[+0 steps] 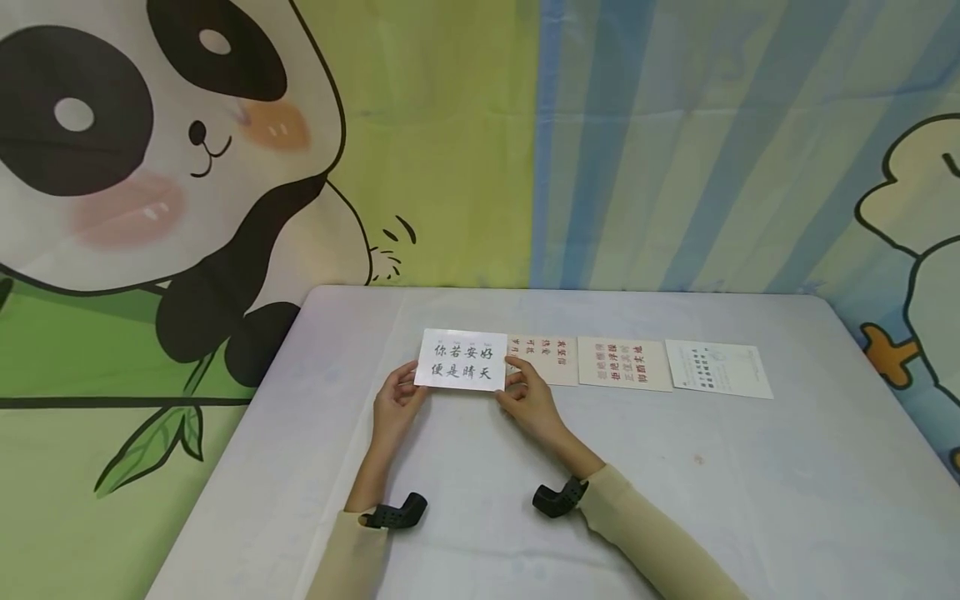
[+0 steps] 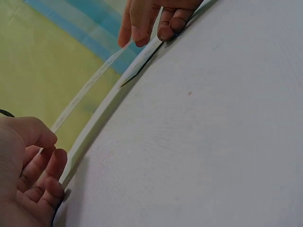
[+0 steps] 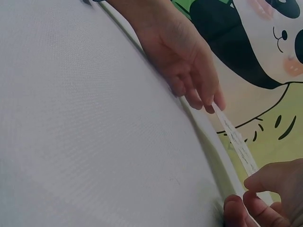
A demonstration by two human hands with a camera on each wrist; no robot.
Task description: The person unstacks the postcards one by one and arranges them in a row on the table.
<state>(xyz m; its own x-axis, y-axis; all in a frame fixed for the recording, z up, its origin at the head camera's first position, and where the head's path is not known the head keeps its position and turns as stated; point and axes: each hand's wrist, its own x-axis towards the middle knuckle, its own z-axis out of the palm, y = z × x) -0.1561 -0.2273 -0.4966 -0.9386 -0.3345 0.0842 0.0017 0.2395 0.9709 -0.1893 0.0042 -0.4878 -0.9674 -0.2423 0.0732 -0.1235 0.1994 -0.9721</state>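
Note:
A white card (image 1: 461,360) with two lines of black Chinese characters is held up by both hands over the far part of the table. My left hand (image 1: 396,405) pinches its left edge, and my right hand (image 1: 531,404) pinches the right edge between thumb and fingers. In the left wrist view the card (image 2: 90,86) appears nearly edge-on between the two hands; the right wrist view shows the card (image 3: 236,142) as a thin slanted strip. Just right of it lies a cream card (image 1: 551,360) with red characters, its left part hidden behind the held card.
Continuing the row to the right are a cream card (image 1: 625,363) with red characters and a white card (image 1: 718,369) with small dark print. All rest on a white-covered table (image 1: 480,517). Behind its far edge hangs a backdrop (image 1: 442,167) with a cartoon panda.

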